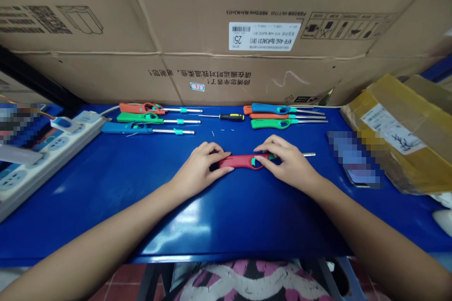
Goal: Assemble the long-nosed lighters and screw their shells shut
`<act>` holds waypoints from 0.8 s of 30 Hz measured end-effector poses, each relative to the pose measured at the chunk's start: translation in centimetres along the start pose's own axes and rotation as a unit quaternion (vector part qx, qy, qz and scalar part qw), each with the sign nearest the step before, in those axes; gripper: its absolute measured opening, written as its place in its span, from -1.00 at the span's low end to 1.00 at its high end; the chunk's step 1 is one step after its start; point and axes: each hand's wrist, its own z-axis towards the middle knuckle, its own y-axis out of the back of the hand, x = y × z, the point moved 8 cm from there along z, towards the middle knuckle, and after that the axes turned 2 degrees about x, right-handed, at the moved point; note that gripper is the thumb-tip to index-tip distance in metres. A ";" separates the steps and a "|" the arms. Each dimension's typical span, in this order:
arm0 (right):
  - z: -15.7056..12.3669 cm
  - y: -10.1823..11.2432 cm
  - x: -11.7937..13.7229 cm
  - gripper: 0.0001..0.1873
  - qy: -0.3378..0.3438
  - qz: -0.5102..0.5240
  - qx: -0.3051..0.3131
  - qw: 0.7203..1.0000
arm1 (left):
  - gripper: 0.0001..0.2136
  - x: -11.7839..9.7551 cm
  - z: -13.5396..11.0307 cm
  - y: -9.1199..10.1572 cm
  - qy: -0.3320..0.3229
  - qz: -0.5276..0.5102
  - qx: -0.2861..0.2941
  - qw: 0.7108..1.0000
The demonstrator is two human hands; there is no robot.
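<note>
A red long-nosed lighter [235, 162] lies crosswise on the blue table in front of me, its metal tube pointing right. My left hand [203, 164] grips the butt end of its handle between thumb and fingers. Around the trigger end, my right hand [282, 159] pinches the lighter with thumb and fingertips, near a green trigger; its fingers hide part of the neck. Beyond my hands lies a black and yellow screwdriver [231, 117], with a few tiny pale bits on the table near it.
Orange, green and blue lighters [141, 118] lie at the back left; more lighters [271, 123] lie at the back right. A power strip [52, 150] runs along the left. On the right are a phone [353, 157] and a taped carton [406, 136]. Cardboard [197, 19] walls the back.
</note>
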 end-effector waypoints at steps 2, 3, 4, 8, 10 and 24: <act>0.0 -0.6 -0.2 -0.81 0.014 -0.017 0.020 1.000 | -0.63 -0.2 -0.1 -0.1 0.000 0.025 -0.001 1.000; 0.1 -0.8 -0.2 -0.80 0.021 -0.021 0.023 0.999 | -0.63 -0.3 -0.1 -0.1 0.002 0.040 -0.001 0.999; 0.1 -0.8 -0.1 -0.79 0.025 -0.018 0.023 0.999 | -0.63 -0.4 -0.1 -0.1 0.005 0.054 -0.001 0.999; 0.4 -1.0 0.0 -0.80 0.004 -0.004 0.027 1.000 | -0.61 -0.7 -0.3 -0.1 0.016 0.088 0.003 0.996; 1.0 -0.8 0.1 -0.80 -0.010 -0.023 0.018 1.000 | -0.60 -0.6 -0.4 -0.2 0.021 0.078 0.005 0.997; 12.5 -2.5 -0.7 -0.73 -0.010 -0.095 0.007 0.995 | -0.64 -0.5 -0.4 0.5 0.009 -0.006 -0.026 1.000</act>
